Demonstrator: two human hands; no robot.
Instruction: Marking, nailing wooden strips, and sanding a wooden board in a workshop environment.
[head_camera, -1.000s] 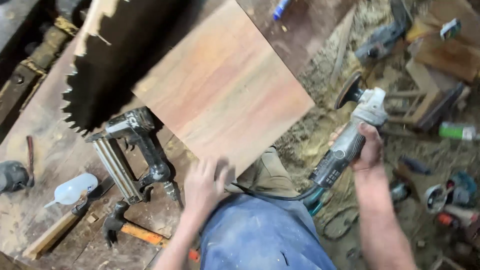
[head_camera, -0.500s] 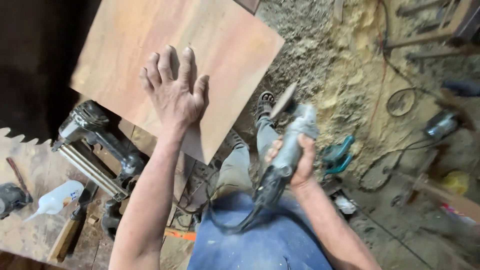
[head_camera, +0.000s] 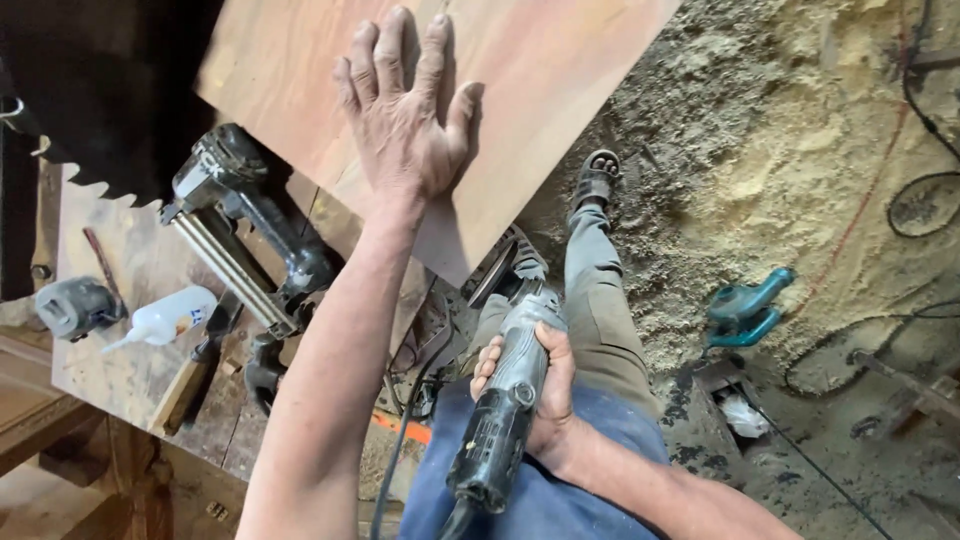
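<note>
My left hand (head_camera: 405, 110) lies flat with fingers spread on a reddish-brown wooden board (head_camera: 540, 90) that overhangs the workbench edge. My right hand (head_camera: 540, 390) grips the grey body of an angle grinder (head_camera: 505, 400), held low by my lap. The grinder's disc end (head_camera: 505, 265) points up at the board's near corner, just below it. A black cord hangs from the grinder's tail.
A pneumatic nail gun (head_camera: 250, 230) lies on the workbench left of my arm, with a glue bottle (head_camera: 165, 318) and a large toothed saw blade (head_camera: 90, 110) nearby. Sawdust covers the floor at right, where a teal tool (head_camera: 748, 305) and cables lie.
My left hand moved from the bench edge up onto the board and pressed flat. My right hand brought the grinder from out at the right in under the board's corner.
</note>
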